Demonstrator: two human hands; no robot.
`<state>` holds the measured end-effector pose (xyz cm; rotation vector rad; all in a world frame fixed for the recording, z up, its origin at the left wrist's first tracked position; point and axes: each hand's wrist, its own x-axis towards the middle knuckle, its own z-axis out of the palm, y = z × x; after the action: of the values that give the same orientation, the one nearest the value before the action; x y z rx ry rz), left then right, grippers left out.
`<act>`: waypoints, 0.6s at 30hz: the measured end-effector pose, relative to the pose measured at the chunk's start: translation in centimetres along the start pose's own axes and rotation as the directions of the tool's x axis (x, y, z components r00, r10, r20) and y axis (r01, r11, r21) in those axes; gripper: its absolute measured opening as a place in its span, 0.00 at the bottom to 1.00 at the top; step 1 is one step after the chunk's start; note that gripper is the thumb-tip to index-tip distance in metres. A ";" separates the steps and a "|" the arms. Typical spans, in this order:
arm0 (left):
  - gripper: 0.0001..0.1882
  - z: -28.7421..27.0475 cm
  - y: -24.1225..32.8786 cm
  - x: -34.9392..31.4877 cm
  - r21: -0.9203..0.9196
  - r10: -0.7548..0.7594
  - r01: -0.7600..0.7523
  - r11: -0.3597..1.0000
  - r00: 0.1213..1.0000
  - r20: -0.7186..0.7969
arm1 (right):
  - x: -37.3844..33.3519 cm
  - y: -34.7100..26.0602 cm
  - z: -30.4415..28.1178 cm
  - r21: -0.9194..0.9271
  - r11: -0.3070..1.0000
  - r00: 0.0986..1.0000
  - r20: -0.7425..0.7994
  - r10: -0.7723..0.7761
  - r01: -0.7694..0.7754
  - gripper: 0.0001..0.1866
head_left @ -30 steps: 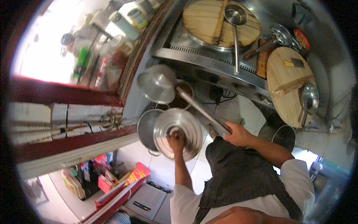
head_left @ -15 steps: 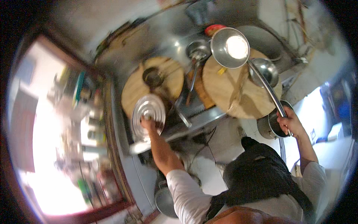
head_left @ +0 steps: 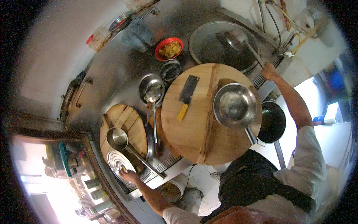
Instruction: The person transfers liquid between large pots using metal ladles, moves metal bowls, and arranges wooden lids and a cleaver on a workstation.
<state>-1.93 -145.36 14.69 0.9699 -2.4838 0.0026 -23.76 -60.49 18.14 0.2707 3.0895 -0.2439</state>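
My left hand (head_left: 129,176) grips the knob of a round ridged metal lid (head_left: 113,158), which is over the near edge of a smaller wooden lid (head_left: 134,125). A long-handled metal ladle (head_left: 118,139) lies across that wooden lid beside it. My right hand (head_left: 269,71) is closed around the handle of a large long-handled scoop (head_left: 235,40). The scoop's bowl is blurred and over the big wok (head_left: 203,46); whether it touches the wok cannot be told. Between my arms, a big round wooden lid (head_left: 186,138) carries a cleaver (head_left: 188,91) with a yellow handle and a deep metal pan (head_left: 235,105).
Between the wooden lids stands a metal pot (head_left: 144,86) with a ladle in it. Behind are a dark bowl (head_left: 169,69) and a red bowl (head_left: 158,51) of yellowish food. A dark pot (head_left: 272,125) stands by my right side, a bucket (head_left: 173,189) below the counter.
The view has turned. My right hand has swung the scoop from above the big wooden lid to the wok. My left hand still holds the metal lid, now at the smaller wooden lid's near edge.
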 end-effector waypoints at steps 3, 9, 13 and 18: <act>0.17 -4.8 3.0 -4.8 -0.057 -0.006 0.006 0.998 1.000 -0.006 | 7.5 0.8 3.9 -0.200 0.972 0.991 0.075 -0.111 0.124 0.06; 0.14 -7.0 -2.0 -15.9 -0.162 0.079 -0.030 0.986 0.950 0.301 | 14.0 0.0 10.7 -0.299 0.881 0.930 0.152 -0.335 0.367 0.09; 0.14 -7.9 -2.6 -21.8 -0.449 -0.146 0.345 0.824 0.896 0.419 | 16.0 -2.1 12.2 -0.045 0.889 0.843 0.341 -0.415 0.456 0.11; 0.14 -10.4 0.8 -24.7 -0.162 -0.162 0.238 0.958 0.911 0.379 | 16.6 -3.2 10.7 0.755 0.600 0.760 0.547 -0.352 -0.265 0.09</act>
<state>17.79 -127.21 13.49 1.2216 -2.6244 -0.5378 -40.48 -62.51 7.35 0.0670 2.0580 -1.4189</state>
